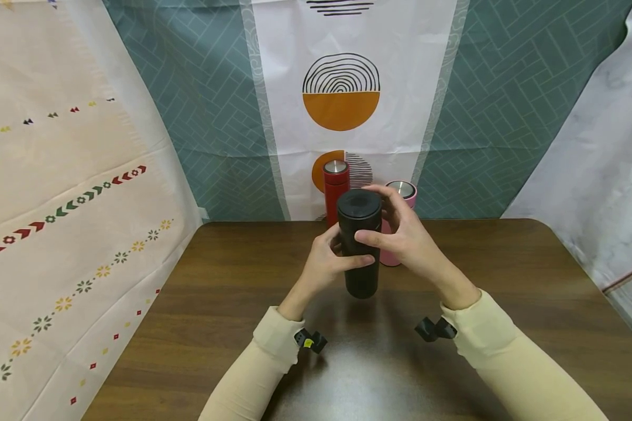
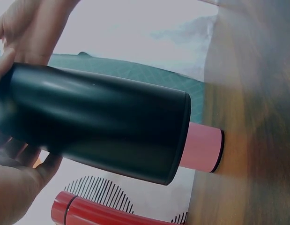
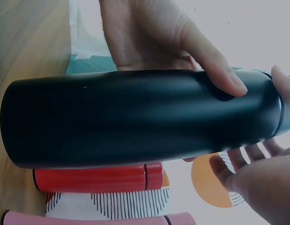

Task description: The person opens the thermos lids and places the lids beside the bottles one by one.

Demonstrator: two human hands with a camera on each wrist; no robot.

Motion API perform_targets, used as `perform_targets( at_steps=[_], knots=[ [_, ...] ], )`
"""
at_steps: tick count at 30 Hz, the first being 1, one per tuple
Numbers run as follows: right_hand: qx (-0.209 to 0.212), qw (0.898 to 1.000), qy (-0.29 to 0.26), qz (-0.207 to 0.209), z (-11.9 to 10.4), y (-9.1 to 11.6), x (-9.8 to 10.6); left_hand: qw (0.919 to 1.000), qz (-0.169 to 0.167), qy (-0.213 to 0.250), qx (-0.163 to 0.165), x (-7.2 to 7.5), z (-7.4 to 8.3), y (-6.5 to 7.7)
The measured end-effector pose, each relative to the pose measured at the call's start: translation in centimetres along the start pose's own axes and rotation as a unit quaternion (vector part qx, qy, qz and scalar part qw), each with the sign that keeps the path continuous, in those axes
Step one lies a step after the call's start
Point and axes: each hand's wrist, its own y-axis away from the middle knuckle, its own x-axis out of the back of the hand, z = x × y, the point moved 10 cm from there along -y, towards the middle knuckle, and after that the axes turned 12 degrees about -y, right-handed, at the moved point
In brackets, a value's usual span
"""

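Note:
A black thermos bottle (image 1: 361, 280) with a flat dark lid stands upright between both hands over the table. My left hand (image 1: 323, 260) grips its middle, thumb across the near side. Higher up, around the lid end, my right hand (image 1: 408, 237) holds it with thumb in front and fingers behind. In the left wrist view the smooth base end of the black bottle (image 2: 112, 122) hangs short of the tabletop. The right wrist view shows the left thumb pressed on the bottle (image 3: 135, 119), with the right fingers curled near the lid.
Behind the black bottle stand a red thermos bottle (image 1: 336, 190) and a pink one (image 1: 391, 257), both with silver-topped lids and partly hidden. The brown wooden table (image 1: 216, 304) ends at a patterned cloth backdrop (image 1: 216, 117). A pale cloth (image 1: 42, 193) hangs at the left.

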Motion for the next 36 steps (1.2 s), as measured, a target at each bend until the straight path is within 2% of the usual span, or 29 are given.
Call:
perform_targets(
  at_steps=[6, 19, 28, 36],
  knots=[
    [-0.006, 0.998, -0.038, -0.039, 0.0, 0.0, -0.5, 1.0000, 0.004, -0.004, 0.000, 0.1, 0.1, 0.0],
    [0.003, 1.000, -0.010, 0.007, 0.1, -0.2, -0.1, 1.0000, -0.001, -0.001, -0.009, -0.1, 0.2, -0.2],
    [-0.002, 0.999, -0.036, -0.015, -0.2, -0.2, -0.3, 1.0000, -0.001, -0.002, -0.005, -0.1, 0.2, -0.2],
    [0.042, 0.997, -0.066, -0.019, -1.5, -0.3, -0.2, 1.0000, -0.004, -0.002, 0.008, -0.2, -0.2, -0.1]
  ],
)
